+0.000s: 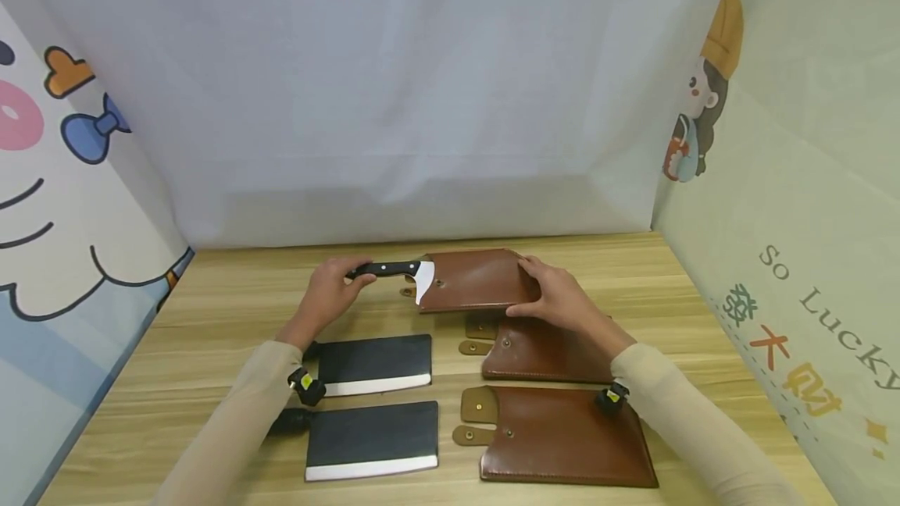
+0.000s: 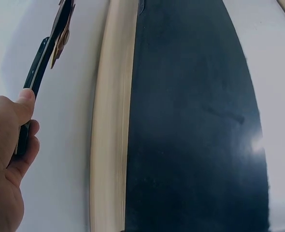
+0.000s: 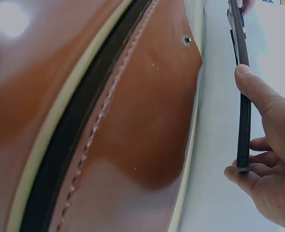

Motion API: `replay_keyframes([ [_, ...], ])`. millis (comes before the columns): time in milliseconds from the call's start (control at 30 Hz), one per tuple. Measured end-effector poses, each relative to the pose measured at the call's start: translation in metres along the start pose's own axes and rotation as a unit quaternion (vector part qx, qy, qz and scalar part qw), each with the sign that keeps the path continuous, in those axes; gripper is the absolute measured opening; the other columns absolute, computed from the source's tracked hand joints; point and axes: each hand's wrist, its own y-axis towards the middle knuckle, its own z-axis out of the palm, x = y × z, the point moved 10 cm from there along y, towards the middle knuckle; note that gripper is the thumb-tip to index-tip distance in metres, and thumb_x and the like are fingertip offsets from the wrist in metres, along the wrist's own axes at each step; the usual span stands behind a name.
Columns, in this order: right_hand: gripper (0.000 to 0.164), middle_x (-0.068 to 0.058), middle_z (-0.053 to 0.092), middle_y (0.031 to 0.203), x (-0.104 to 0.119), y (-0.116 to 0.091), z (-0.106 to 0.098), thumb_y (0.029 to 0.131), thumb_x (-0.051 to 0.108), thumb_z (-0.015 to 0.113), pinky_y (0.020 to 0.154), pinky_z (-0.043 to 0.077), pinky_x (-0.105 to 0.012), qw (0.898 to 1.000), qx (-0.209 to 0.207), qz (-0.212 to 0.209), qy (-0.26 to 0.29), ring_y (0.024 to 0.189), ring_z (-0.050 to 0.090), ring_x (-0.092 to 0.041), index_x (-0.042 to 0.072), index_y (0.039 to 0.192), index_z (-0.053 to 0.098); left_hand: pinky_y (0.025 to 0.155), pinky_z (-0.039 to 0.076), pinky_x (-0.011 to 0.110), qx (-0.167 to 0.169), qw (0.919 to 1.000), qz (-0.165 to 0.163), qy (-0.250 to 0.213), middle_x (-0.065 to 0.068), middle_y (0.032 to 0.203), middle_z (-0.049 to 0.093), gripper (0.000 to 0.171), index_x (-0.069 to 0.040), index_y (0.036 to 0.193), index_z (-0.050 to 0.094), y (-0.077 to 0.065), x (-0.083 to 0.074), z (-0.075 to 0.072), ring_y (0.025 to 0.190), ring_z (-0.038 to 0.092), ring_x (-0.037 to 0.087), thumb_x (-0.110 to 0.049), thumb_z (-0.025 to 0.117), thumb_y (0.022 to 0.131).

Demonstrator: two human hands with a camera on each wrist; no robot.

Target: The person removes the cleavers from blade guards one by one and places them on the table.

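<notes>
In the head view my left hand [image 1: 327,293] grips the black riveted handle [image 1: 395,269] of a cleaver near its end. Most of the blade is hidden inside a brown leather sheath [image 1: 481,281]; a bright strip of steel shows at the sheath's mouth. My right hand [image 1: 558,299] holds the sheath's right end between thumb and fingers. From the left wrist, thumb and fingers are seen wrapped round the handle [image 2: 35,72]. The right wrist view shows the sheath [image 3: 244,121] edge-on, with the thumb on its near face and fingers behind.
Two cleavers with dark blades, one behind [image 1: 376,361] and one in front [image 1: 373,436], lie on the left of the wooden table [image 1: 239,287]. On the right lie two brown sheaths, a farther one [image 1: 548,354] and a nearer one [image 1: 569,440], with their strap flaps open.
</notes>
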Motion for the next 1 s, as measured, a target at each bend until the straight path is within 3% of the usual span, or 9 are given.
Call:
replay_keyframes([
  [267, 0.097, -0.030, 0.041, 0.155, 0.000, -0.003, -0.005, 0.079, 0.042, 0.089, 0.111, 0.040, -0.059, 1.000, -0.001, 0.000, -0.007, 0.139, 0.045, -0.047, -0.005, 0.151, 0.044, 0.081, 0.054, 0.055, -0.010, 0.9999, 0.007, -0.004, 0.021, 0.112, 0.074, 0.037, 0.003, 0.122, 0.072, -0.006, 0.002, -0.004, 0.095, 0.071, 0.038, -0.019, 0.077, 0.092],
  [1000, 0.097, -0.029, 0.042, 0.155, 0.001, -0.012, -0.022, 0.079, 0.042, 0.089, 0.110, 0.040, -0.059, 1.000, -0.004, 0.009, -0.017, 0.138, 0.046, -0.048, -0.005, 0.151, 0.044, 0.084, 0.055, 0.057, -0.041, 0.9987, -0.031, 0.005, 0.024, 0.114, 0.073, 0.036, 0.003, 0.121, 0.073, -0.020, 0.013, -0.028, 0.100, 0.071, 0.041, -0.015, 0.080, 0.090],
])
